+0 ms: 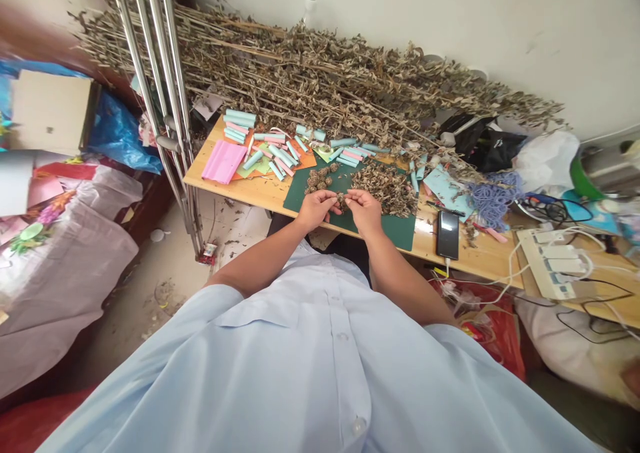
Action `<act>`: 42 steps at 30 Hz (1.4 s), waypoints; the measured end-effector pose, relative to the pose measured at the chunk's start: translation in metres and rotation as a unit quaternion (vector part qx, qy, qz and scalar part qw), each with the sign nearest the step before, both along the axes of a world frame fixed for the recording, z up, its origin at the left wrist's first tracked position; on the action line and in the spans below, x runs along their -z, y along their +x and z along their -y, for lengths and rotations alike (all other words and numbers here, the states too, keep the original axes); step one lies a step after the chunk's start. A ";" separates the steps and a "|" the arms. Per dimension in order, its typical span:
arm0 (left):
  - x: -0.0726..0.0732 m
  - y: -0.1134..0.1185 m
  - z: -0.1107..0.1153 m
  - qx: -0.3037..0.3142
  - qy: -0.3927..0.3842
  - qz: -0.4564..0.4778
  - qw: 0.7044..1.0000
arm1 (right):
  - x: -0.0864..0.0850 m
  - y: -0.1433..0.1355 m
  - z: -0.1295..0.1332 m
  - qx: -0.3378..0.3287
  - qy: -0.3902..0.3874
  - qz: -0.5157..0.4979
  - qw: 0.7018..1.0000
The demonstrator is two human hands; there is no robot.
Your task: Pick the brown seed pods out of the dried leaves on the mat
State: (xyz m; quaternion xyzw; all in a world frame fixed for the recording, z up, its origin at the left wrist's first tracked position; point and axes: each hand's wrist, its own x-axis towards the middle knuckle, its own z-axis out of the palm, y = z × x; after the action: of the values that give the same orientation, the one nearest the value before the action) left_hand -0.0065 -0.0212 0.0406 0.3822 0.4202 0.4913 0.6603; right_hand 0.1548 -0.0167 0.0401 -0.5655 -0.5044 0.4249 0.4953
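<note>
Both the left hand point(317, 210) and the right hand point(365, 212) meet above a dark green mat point(397, 232), their fingers pinched together on a small brown clump point(342, 200) of dried plant matter. The clump is between the fingertips, near the mat's front edge; its details are too small to tell. Just beyond the left hand sits a group of rounded brown balls point(319, 179); just beyond the right hand, a loose pile of dried leaves point(386, 185) spreads across the mat. The mat lies on a wooden surface point(240, 194). Farther back and to the left are pale blue and pink paper rolls point(240, 116) and a flat pink sheet point(223, 162). Long dried stalks point(300, 66) stretch along the back by the wall. To the right, a dark phone point(447, 234) lies with a white cable plugged in, near tangled purple yarn point(495, 198) and a white power strip point(547, 264). The person wears a light blue buttoned shirt point(290, 366).
</note>
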 end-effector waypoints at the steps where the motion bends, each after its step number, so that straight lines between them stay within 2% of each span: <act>1: 0.000 0.000 0.000 0.002 0.000 -0.003 1.000 | 0.001 0.001 0.000 -0.006 0.001 0.004 1.000; 5: -0.002 0.000 0.001 0.008 0.009 -0.012 1.000 | 0.000 0.000 0.002 -0.001 0.016 0.021 1.000; 12: 0.000 -0.001 0.004 0.053 0.037 -0.088 0.994 | -0.018 -0.009 0.010 -0.042 0.047 0.083 0.995; 15: 0.003 0.000 0.004 0.057 0.041 -0.109 0.992 | -0.020 -0.011 0.011 -0.038 0.050 0.086 0.994; 25: 0.004 0.001 0.003 0.041 0.037 -0.072 0.996 | -0.014 -0.010 0.005 0.026 0.024 -0.016 0.999; 31: 0.002 0.003 0.003 0.029 0.014 -0.067 0.997 | -0.020 -0.006 0.005 0.038 -0.001 -0.059 0.998; 37: -0.005 -0.001 0.003 0.042 -0.008 -0.019 0.999 | -0.022 -0.004 0.008 0.058 -0.010 -0.068 0.996; 42: -0.005 -0.002 0.004 0.037 -0.005 -0.007 0.999 | -0.020 -0.001 0.008 0.065 -0.005 -0.067 0.996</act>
State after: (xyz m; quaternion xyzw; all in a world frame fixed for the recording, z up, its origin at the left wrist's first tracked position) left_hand -0.0085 -0.0250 0.0457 0.3975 0.4125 0.4622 0.6768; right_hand 0.1533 -0.0244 0.0600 -0.5698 -0.4305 0.4310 0.5515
